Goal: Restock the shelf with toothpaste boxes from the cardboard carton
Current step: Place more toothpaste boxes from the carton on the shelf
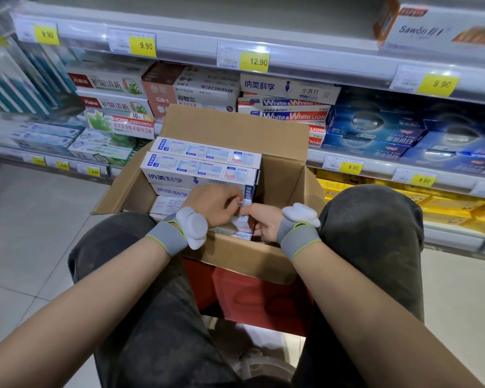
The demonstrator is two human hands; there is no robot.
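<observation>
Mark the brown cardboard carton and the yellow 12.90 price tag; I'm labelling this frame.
brown cardboard carton (283, 175): head view, bare inner right wall.
yellow 12.90 price tag (254, 62): head view, centre of tag.

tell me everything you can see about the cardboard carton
The cardboard carton is plain brown corrugated board, open at the top with its flaps folded outward. It sits between the person's knees in front of the shelf, above something red. Inside are white-and-blue toothpaste boxes, stacked flat toward its left and far side; the right part looks emptier. Both hands reach in over the near wall: the left hand and right hand grip a box low inside.
</observation>
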